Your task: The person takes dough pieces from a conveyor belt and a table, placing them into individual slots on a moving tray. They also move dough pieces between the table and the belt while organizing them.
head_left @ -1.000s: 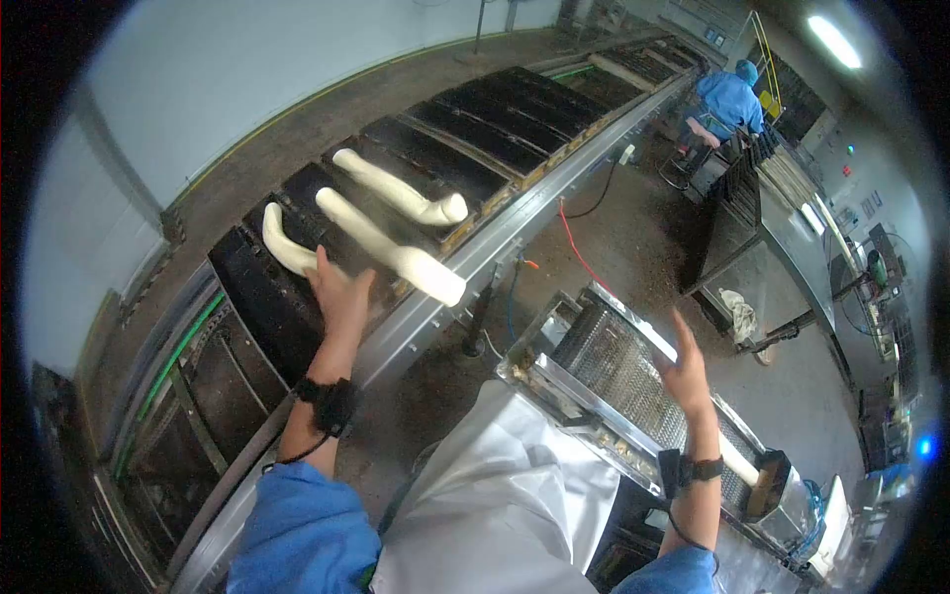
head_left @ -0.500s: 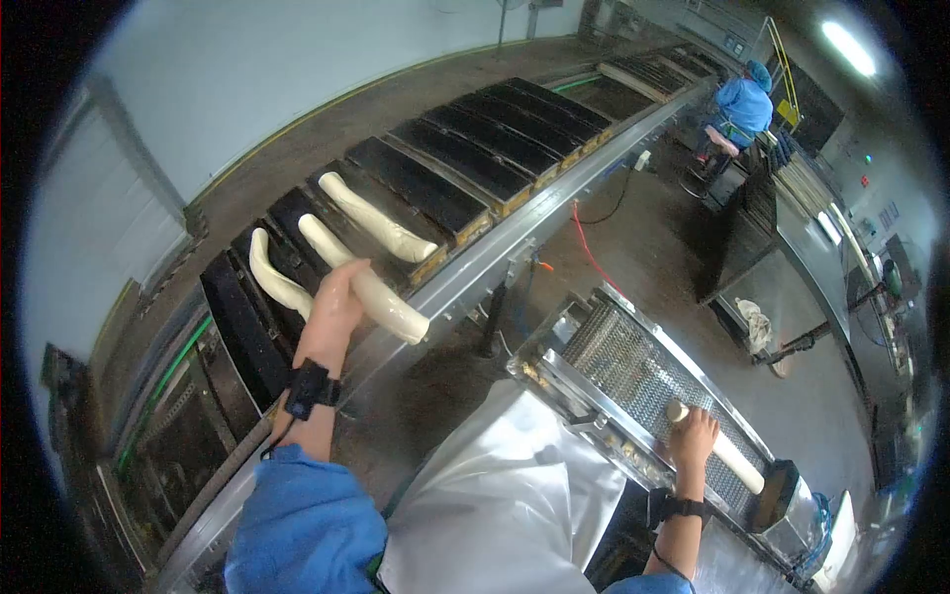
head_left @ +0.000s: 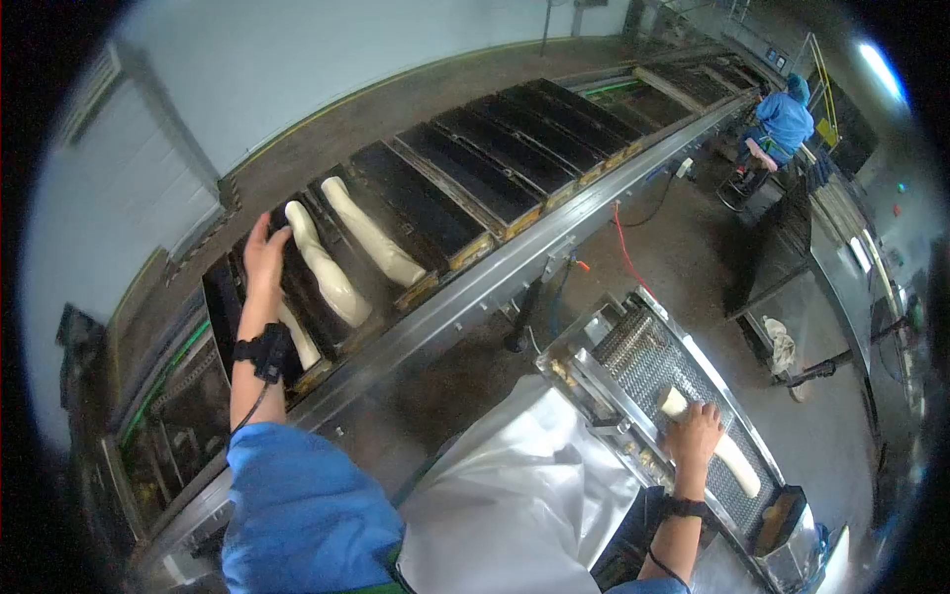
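Along the dark pans [head_left: 431, 201] of the long conveyor [head_left: 473, 265] lie three pale, smooth rolls, apparently dough. The nearest roll [head_left: 300, 335] is partly hidden by the left forearm; the middle roll [head_left: 325, 263] is gently wavy and thicker at its lower end; the far roll [head_left: 372, 234] is slimmer, with a slight bend. The left hand [head_left: 263, 255] is released, fingers and thumb apart, over the pans beside the middle roll; whether it touches the nearest roll I cannot tell. On the metal mesh belt [head_left: 645, 351], the right hand [head_left: 696, 434] grasps a fourth roll [head_left: 737, 467] from above, fingers curled over it, both ends showing. Small panels [head_left: 780, 61] on the far wall are too small to read. Farther off, a person [head_left: 784, 127] in blue sits beside the conveyor.
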`<state>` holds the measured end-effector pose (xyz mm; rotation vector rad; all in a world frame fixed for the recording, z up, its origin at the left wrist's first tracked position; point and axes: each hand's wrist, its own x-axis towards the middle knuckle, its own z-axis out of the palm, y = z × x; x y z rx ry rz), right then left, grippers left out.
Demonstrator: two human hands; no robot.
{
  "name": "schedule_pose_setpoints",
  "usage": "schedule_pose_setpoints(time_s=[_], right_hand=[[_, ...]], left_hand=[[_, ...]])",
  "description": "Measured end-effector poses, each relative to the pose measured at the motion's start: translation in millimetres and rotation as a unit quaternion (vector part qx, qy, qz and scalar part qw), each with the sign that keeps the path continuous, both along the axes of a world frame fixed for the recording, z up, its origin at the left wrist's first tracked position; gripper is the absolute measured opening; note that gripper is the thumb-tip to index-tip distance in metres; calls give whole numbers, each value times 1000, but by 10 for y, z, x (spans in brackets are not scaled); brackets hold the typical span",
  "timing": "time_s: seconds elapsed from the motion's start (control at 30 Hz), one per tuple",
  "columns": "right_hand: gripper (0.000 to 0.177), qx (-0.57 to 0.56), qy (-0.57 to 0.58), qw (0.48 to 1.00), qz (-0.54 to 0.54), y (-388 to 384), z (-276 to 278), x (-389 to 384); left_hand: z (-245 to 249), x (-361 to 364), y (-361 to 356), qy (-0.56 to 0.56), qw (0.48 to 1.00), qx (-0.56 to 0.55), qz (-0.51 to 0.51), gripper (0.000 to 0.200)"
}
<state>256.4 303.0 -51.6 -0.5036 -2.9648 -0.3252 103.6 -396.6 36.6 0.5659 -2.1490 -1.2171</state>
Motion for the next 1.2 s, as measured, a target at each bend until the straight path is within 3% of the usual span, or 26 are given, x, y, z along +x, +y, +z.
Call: schedule_pose_setpoints(time_s=[0.03, 0.1, 0.23, 0.3, 0.33, 0.4, 0.47, 0.5, 0.53, 0.57, 0.6, 0.63, 0.7, 0.73, 0.8, 0.9, 1.0, 1.03, 1.1, 1.17, 1.2], right_hand=[[40, -4, 7, 1000, -5, -19, -2, -24], [41, -12, 14, 1000, -1, -96, 18, -67], [41, -44, 27, 999, 7, -267, 33, -97], [40, -64, 26, 998, 12, -361, 72, -123], [44, -106, -2, 994, -4, -427, 147, -157], [48, -142, -34, 989, -14, -459, 264, -245], [39, -272, 111, 956, -6, -435, 232, -356], [36, -332, 193, 921, 60, -185, 77, -485], [36, -415, 213, 883, 57, -175, 304, -556], [33, -519, 254, 806, 130, -175, 585, -600], [32, -619, 269, 730, 103, -188, 848, -642], [37, -635, 310, 701, 97, -258, 1143, -713], [47, -746, 303, 569, 166, -542, 1795, -748], [58, -766, 306, 507, 250, -740, 2052, -801], [75, -832, 236, 374, 334, -1125, 2463, -824], [95, -773, 166, 396, 466, -1654, 2718, -847], [100, -749, 101, 458, 469, -1706, 2503, -790], [98, -732, 94, 504, 449, -1675, 2383, -729], [88, -705, 73, 602, 368, -1400, 2035, -669], [87, -637, 60, 721, 266, -744, 1368, -766], [91, -522, 55, 820, 226, -406, 1056, -680]], left_hand=[[-97, 79, -275, -26, 995, -86, 35, 67], [-23, 527, -337, -112, 983, -24, 146, 62], [-941, 1520, -1281, -131, 977, 109, 126, 64], [-915, 1820, -923, -187, 964, 110, 155, 72], [-684, 1835, -628, -165, 953, 195, 165, 78], [-562, 1995, -478, -160, 952, 215, 147, 77], [-496, 2013, -456, -135, 957, 243, 87, 76], [-453, 2014, -453, -127, 957, 256, 56, 75], [-432, 2009, -453, -119, 955, 269, 24, 74], [-447, 1995, -473, -121, 956, 267, 22, 74], [-487, 1976, -502, -126, 952, 276, 49, 73], [-503, 1958, -515, -129, 947, 285, 77, 72], [-466, 1899, -394, -115, 946, 292, 77, 71], [-441, 1879, -345, -101, 946, 299, 81, 71], [-494, 1810, -351, -83, 946, 309, 59, 69], [-655, 1636, -354, -59, 943, 321, 67, 70], [-550, 1539, -47, -24, 948, 311, 58, 73], [-687, 1497, -136, -33, 949, 307, 67, 74], [-472, 1446, 150, -21, 944, 330, 4, 69], [-362, 1239, 296, -53, 955, 289, 42, 69], [-380, 1181, 327, -69, 962, 253, 78, 69]])
